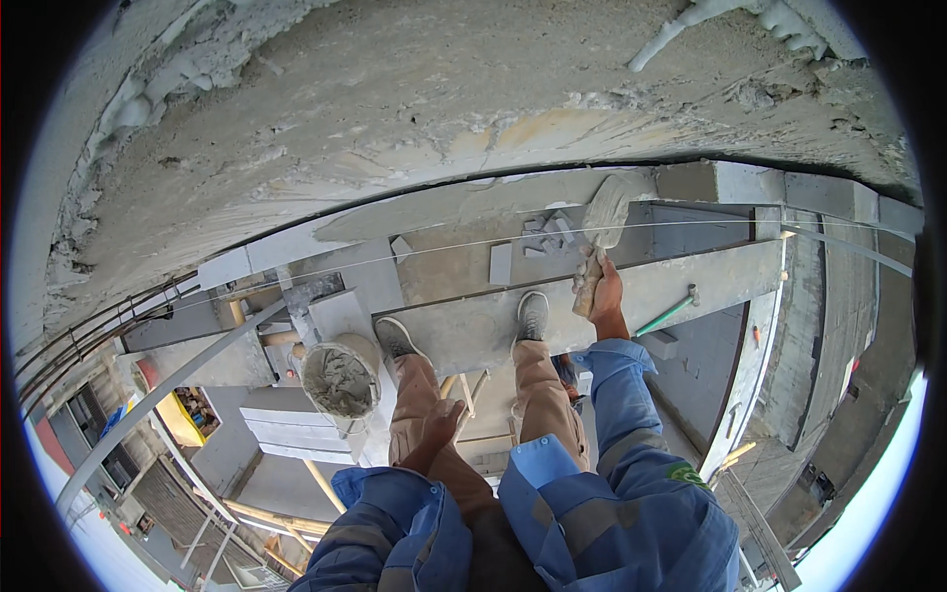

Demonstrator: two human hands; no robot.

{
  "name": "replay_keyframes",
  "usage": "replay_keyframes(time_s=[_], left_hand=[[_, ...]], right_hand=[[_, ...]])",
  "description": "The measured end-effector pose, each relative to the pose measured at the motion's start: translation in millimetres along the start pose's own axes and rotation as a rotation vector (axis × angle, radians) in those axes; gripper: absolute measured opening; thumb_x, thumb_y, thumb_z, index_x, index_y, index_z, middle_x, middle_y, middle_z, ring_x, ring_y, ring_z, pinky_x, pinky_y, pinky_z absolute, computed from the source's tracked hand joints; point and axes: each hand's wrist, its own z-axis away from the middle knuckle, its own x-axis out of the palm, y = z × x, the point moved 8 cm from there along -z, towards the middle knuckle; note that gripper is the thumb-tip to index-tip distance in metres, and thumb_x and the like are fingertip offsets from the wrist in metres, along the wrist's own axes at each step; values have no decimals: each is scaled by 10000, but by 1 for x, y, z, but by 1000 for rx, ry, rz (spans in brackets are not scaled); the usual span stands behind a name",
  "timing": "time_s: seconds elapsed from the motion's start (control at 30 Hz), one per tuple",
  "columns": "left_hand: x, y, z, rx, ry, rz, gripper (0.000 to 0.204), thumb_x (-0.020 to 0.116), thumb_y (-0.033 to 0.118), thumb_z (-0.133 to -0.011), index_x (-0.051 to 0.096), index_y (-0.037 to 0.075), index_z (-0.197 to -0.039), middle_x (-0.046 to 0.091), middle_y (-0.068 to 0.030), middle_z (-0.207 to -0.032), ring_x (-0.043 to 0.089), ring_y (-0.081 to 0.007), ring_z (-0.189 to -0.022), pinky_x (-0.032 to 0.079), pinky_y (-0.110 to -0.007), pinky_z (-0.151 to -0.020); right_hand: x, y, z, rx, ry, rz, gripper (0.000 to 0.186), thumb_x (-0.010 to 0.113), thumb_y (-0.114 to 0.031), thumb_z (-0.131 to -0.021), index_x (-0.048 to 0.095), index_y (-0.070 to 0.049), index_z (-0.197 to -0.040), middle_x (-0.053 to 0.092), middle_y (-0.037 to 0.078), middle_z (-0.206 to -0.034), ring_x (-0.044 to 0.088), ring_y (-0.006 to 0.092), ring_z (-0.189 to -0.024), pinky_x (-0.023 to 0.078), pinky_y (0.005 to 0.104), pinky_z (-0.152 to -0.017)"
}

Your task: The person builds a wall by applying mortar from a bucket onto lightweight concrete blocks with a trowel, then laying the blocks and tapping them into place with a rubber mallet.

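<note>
My right hand (605, 296) grips the mortar-coated handle of a trowel (606, 211), its grey-smeared blade raised at the pale block strip (473, 195) along the top of the wall. My left hand (442, 422) is over my left thigh with curled fingers; what they hold, if anything, I cannot make out. A bucket of grey mortar (335, 377) stands left of my legs. I stand on a narrow plank (454, 312), a green-handled hammer (663, 314) lying on it to the right of my right hand.
A rough concrete surface (454, 89) arches across the upper view. A thin string crosses in front. A metal bar (168, 393) runs diagonally at left. Below the plank show rooms, loose blocks (547, 235), timber poles and part of another person (566, 375). Cables (118, 311) hang at left.
</note>
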Motion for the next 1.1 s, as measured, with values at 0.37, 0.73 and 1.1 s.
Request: replay_keyframes(time_s=[0.37, 0.73, 1.1], left_hand=[[-29, 16, 4, 121, 106, -69, 217, 565, 274, -953, 656, 102, -1050, 593, -184, -842, 590, -399, -811, 478, -497, -692], [-11, 13, 9, 95, 68, 13, 176, 580, 272, -940, 657, 128, -1006, 613, -172, -881, 608, -356, -811, 483, -473, -714], [-17, 9, -3, -62, -37, 186, 276, 577, 317, -954, 630, 74, -1075, 635, -178, -1003, 602, -390, -892, 491, -452, -749]], right_hand=[[122, 116, 45, 320, -261, 149, 397, 524, -393, -944, 637, -55, -1119, 579, 35, -724, 533, 163, -541, 445, 301, -494], [77, 41, 37, 237, -271, 284, 355, 497, -347, -966, 647, -45, -1079, 554, 34, -675, 521, 143, -509, 434, 292, -453], [182, 159, 51, 286, -281, 153, 394, 490, -375, -962, 622, -36, -1112, 559, 48, -670, 529, 166, -507, 444, 309, -471]])
